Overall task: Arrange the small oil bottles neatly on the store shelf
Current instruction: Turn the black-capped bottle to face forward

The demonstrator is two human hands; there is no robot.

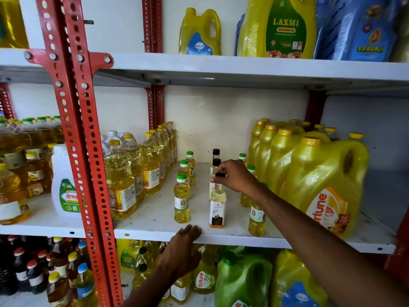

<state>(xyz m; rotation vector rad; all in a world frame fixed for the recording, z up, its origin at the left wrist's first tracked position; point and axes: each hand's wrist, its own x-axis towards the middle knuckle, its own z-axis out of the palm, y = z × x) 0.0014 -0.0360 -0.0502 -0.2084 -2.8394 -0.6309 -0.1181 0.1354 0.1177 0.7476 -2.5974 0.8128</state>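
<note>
Small oil bottles stand in three short rows on the middle white shelf [155,220]. The left row has three green-capped yellow bottles [181,201]. In the middle row are black-capped pale bottles; my right hand [234,176] pinches the cap of the front one [217,209], which stands upright on the shelf. More green-capped bottles [256,220] stand at the right, partly hidden by my right forearm. My left hand [181,251] rests with its fingers over the shelf's front edge and holds nothing.
Medium yellow-capped oil bottles [120,185] line the left side of the gap and large yellow Fortune jugs [321,187] the right. A red slotted upright [88,173] stands at the front left. Big jugs fill the shelves above and below.
</note>
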